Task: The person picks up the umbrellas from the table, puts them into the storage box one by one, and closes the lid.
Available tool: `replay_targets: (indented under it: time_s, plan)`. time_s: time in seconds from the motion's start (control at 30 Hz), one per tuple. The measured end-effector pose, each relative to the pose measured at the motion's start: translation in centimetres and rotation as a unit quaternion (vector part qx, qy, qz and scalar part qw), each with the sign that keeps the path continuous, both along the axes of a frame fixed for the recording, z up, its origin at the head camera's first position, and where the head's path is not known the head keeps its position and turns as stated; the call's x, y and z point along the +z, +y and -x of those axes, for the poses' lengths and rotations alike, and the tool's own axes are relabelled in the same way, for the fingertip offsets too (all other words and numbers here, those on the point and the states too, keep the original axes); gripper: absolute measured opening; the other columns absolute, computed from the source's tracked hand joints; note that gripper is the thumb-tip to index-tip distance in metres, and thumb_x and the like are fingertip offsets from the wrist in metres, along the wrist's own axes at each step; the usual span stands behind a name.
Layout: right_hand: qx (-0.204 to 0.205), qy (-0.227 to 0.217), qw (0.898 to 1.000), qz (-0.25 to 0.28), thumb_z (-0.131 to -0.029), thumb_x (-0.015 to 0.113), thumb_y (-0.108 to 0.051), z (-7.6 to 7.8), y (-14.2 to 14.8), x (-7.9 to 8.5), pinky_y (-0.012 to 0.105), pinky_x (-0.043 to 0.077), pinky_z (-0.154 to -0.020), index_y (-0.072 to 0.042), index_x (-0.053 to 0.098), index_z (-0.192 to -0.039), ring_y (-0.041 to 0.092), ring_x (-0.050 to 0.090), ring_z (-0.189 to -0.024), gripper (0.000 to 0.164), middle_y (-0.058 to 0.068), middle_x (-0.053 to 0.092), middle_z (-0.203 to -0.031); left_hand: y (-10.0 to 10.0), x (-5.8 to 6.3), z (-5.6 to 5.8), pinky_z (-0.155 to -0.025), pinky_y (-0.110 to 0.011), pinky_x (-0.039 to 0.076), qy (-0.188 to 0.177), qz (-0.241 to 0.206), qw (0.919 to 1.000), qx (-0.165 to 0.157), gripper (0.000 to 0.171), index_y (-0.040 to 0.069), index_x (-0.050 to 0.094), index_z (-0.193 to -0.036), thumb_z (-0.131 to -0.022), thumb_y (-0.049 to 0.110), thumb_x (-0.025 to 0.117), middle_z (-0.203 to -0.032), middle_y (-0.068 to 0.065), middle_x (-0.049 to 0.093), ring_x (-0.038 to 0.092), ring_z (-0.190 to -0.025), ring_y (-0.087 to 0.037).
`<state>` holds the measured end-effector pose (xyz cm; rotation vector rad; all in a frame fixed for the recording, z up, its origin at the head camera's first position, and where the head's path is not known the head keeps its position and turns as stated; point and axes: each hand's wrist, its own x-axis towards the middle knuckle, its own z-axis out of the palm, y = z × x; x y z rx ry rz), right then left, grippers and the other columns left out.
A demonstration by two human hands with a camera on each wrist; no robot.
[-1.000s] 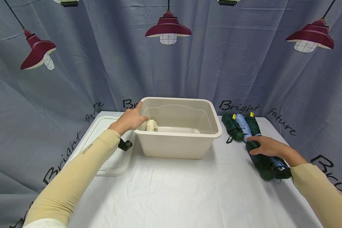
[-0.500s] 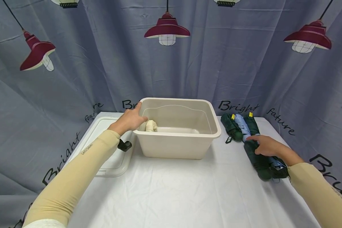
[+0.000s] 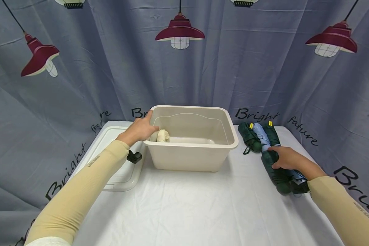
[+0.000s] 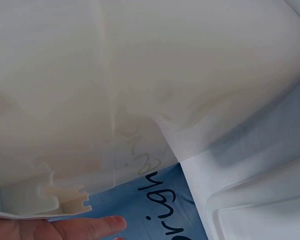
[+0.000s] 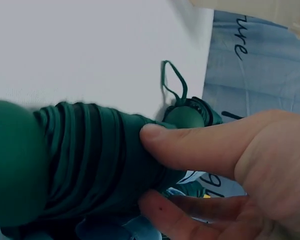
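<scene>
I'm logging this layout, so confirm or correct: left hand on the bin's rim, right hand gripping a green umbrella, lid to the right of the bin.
One side is wrong: the lid lies to the left of the bin, as the head view shows. The rest stands.

blue-grey curtain (image 3: 126, 65) — "bright fature", repeated; sleeves (image 3: 80, 189) — lettering (image 3: 93, 161) too small to read.
</scene>
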<state>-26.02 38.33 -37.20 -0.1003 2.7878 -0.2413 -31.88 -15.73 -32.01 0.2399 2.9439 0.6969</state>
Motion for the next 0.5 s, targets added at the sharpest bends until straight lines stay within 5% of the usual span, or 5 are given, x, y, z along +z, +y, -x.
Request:
replay_targets:
  time_s: [0.5]
  plan:
    - [0.004, 0.032, 0.999, -0.028, -0.078, 0.085, -0.038, 0.7, 0.1, -1.5, 0.073, 0.037, -0.098, 0.008, 0.039, -0.146, 0.063, 0.037, -0.129, 0.093, 0.045, 0.036, -0.143, 0.0, -0.1, 0.1, -0.099, -0.050, 0.045, 0.002, 0.004, 1.0000, -0.002, 0.091, 0.013, -0.001, -0.163, -0.095, 0.044, 0.051, -0.148, -0.030, 0.046, 0.058, -0.119, -0.036]
